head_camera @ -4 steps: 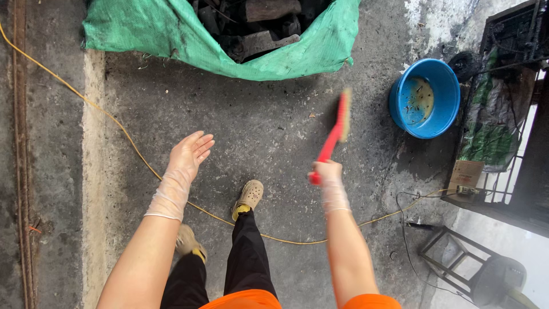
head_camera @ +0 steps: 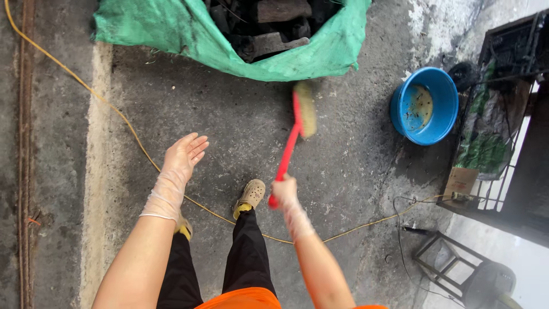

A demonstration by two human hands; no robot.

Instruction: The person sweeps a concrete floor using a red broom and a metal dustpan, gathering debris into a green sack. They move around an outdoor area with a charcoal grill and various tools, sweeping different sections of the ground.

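Red brush [head_camera: 294,134] blurred; right hand [head_camera: 284,191] grips handle

- Left hand [head_camera: 184,155] hung open, fingers [head_camera: 197,146] spread and pointing forward, arm stretched out.
- Right hand [head_camera: 284,190] was closed in a fist, arm reaching forward.

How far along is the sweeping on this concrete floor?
Done: no swept-up pile shows, and the concrete floor looks equally gritty all over. In hand: the right hand grips the red brush, bristles near the green tarp; the left hand hangs open. Left: stains beside the blue basin.
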